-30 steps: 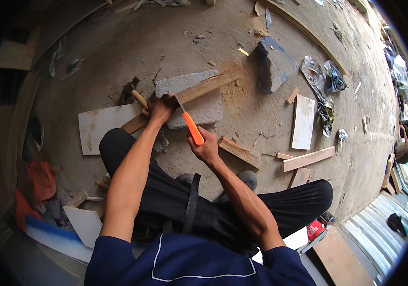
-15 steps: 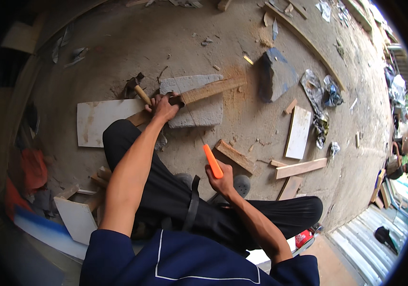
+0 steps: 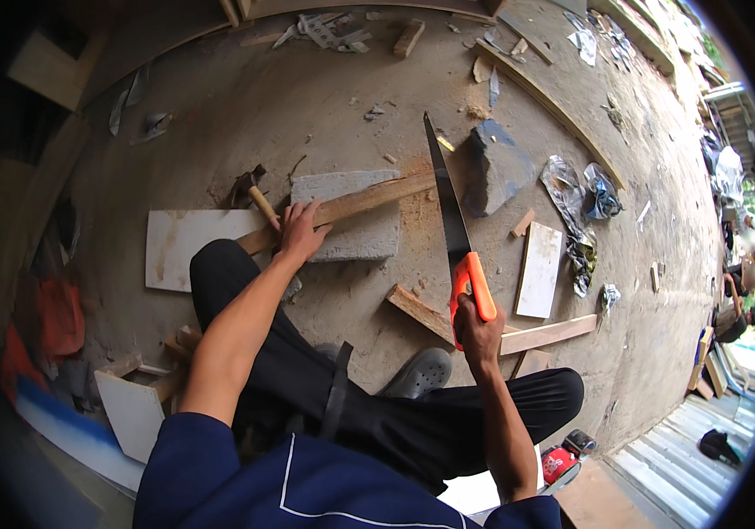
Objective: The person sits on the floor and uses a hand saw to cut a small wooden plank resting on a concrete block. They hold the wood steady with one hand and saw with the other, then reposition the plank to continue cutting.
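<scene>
My right hand [image 3: 480, 328] is wrapped around the orange handle of a handsaw [image 3: 452, 203]. The dark blade points away from me, raised to the right of the wood and apart from it. With my left hand [image 3: 301, 234] I hold a long wooden plank [image 3: 373, 198], fingers over its top. The plank lies slanted across a grey concrete block [image 3: 355, 245], its far right end reaching past the block. Sawdust [image 3: 420, 212] is scattered on the ground by that end. Beside my left fingers lies a hammer [image 3: 258, 196] with a wooden handle.
A white board [image 3: 179, 251] lies left of my knee. Right of the saw are a large stone [image 3: 494, 172], a white panel [image 3: 539, 269], crumpled plastic [image 3: 571, 203] and offcuts [image 3: 562, 331]. A long batten [image 3: 562, 115] runs beyond. A red tool [image 3: 562, 463] sits by my right knee.
The saw has come away from the plank and swung up to the right in my right hand. My left hand stays on the plank, its fingers shifted slightly.
</scene>
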`<act>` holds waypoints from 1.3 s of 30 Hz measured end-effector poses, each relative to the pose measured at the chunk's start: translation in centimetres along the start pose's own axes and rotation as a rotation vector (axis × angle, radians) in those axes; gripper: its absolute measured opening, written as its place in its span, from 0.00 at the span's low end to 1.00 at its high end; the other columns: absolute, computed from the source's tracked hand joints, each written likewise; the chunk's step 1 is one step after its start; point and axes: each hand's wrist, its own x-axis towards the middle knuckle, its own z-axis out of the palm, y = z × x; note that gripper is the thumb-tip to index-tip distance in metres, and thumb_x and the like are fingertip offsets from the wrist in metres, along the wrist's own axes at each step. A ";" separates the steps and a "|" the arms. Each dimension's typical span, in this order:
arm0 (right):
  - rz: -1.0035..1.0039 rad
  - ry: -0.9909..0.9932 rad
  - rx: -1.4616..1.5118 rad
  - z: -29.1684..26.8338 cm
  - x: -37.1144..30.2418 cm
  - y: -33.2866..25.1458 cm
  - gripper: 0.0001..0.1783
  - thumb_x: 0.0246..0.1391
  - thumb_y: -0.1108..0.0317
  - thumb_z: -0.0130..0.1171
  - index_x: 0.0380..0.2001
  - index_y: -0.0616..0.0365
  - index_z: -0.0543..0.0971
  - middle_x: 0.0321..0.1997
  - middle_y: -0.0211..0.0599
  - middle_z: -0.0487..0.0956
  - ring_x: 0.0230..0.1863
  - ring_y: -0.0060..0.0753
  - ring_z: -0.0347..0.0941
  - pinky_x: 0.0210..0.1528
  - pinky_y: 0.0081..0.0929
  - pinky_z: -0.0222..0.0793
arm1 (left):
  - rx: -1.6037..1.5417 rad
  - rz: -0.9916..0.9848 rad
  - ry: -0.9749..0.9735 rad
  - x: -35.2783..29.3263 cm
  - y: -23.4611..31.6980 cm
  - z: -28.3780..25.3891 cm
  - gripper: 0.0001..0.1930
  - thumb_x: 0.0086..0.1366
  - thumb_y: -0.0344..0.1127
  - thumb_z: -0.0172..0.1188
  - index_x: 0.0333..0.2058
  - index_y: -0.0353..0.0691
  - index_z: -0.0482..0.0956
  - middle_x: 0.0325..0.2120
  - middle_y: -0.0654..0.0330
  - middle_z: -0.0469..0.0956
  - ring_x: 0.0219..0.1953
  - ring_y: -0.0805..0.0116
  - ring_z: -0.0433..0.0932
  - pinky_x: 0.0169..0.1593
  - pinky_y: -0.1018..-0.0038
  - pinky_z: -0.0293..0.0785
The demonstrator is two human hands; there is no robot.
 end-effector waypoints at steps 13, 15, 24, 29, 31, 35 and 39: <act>-0.051 0.228 0.358 -5.2 2.1 0.3 0.12 0.55 0.67 0.57 0.22 0.62 0.73 0.14 0.24 0.68 0.14 0.15 0.62 0.16 0.18 0.55 | -0.018 0.383 0.113 4.0 10.3 4.2 0.27 0.53 0.45 0.66 0.52 0.47 0.73 0.43 0.59 0.72 0.50 0.60 0.67 0.52 0.61 0.57; -0.062 0.252 0.339 -5.3 2.2 1.2 0.12 0.57 0.67 0.56 0.22 0.59 0.70 0.13 0.23 0.65 0.12 0.15 0.58 0.14 0.18 0.52 | -0.026 0.400 0.117 4.8 11.6 5.4 0.27 0.53 0.45 0.66 0.52 0.47 0.73 0.43 0.59 0.72 0.50 0.60 0.67 0.52 0.60 0.56; -0.038 0.217 0.279 -5.0 2.3 2.8 0.12 0.56 0.68 0.57 0.22 0.62 0.72 0.15 0.23 0.68 0.16 0.14 0.61 0.19 0.18 0.56 | 0.031 0.388 0.050 6.8 14.6 7.4 0.28 0.54 0.47 0.65 0.53 0.48 0.72 0.46 0.58 0.71 0.51 0.59 0.66 0.54 0.59 0.55; -0.053 0.153 0.073 -4.2 3.1 4.1 0.13 0.53 0.65 0.60 0.23 0.63 0.72 0.15 0.27 0.66 0.19 0.19 0.62 0.23 0.25 0.59 | 0.125 0.279 -0.176 7.3 15.8 6.0 0.28 0.59 0.55 0.53 0.56 0.49 0.69 0.52 0.56 0.68 0.57 0.55 0.62 0.58 0.54 0.50; -0.075 0.066 0.053 -3.0 3.9 3.3 0.13 0.52 0.64 0.61 0.25 0.65 0.75 0.16 0.35 0.70 0.20 0.24 0.66 0.25 0.27 0.62 | 0.113 0.215 -0.198 8.9 14.0 6.8 0.30 0.61 0.59 0.47 0.56 0.49 0.68 0.56 0.55 0.67 0.59 0.52 0.60 0.60 0.52 0.48; -0.110 -0.030 -0.061 -2.1 5.5 3.5 0.13 0.51 0.63 0.60 0.27 0.64 0.77 0.16 0.43 0.72 0.18 0.32 0.68 0.25 0.30 0.64 | 0.005 0.104 -0.504 10.6 15.8 5.5 0.33 0.61 0.60 0.42 0.58 0.45 0.66 0.59 0.52 0.65 0.61 0.48 0.59 0.61 0.49 0.46; -0.197 -0.078 -0.148 -0.3 6.5 3.6 0.12 0.49 0.62 0.60 0.27 0.63 0.77 0.17 0.48 0.71 0.18 0.42 0.69 0.25 0.33 0.65 | 0.078 0.075 -0.500 11.9 14.6 6.8 0.32 0.61 0.59 0.42 0.58 0.44 0.66 0.57 0.51 0.67 0.60 0.46 0.60 0.60 0.48 0.46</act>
